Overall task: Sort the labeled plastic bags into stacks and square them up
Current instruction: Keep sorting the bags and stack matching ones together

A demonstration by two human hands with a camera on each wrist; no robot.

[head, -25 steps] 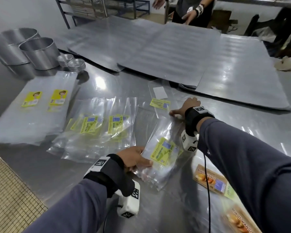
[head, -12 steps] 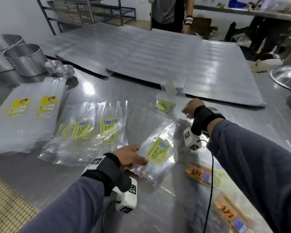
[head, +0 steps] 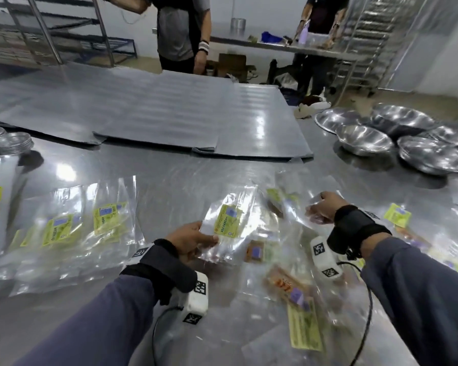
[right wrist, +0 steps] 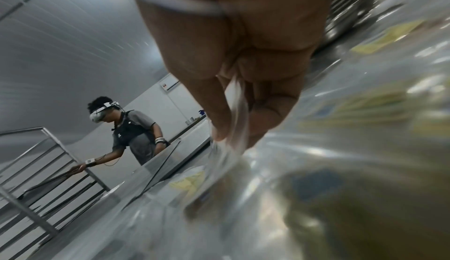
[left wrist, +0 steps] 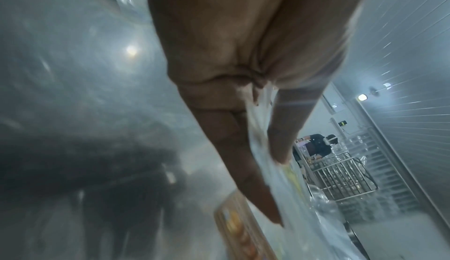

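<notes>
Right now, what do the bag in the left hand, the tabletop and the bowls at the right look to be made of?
Green-labelled bag: thin clear glossy plastic film; it crinkles and shows things through.
Tabletop: probably stainless steel, brushed, with lamp reflections.
Bowls: polished metal, likely steel, mirror-bright.

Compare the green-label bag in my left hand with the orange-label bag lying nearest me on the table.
The green-label bag is pinched at its edge by the left hand; the orange-label bag lies untouched on the table. One label is yellow-green, the other orange-brown. Both are clear plastic.
</notes>
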